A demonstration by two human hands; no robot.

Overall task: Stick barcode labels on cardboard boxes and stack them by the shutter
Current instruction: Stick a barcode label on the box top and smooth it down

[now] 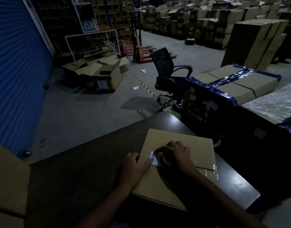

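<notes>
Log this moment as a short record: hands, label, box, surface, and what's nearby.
left hand: on the box's left edge, thumb at the label
right hand: pressing the label down
barcode label: white, on the box top
cardboard box: flat on the table
table: dark
shutter: blue, far left
office chair: black, beyond the table

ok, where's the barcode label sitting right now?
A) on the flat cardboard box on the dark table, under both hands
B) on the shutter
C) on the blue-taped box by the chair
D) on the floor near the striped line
A: the barcode label lies on the flat cardboard box on the dark table, with the left hand and right hand pressing it.
</notes>
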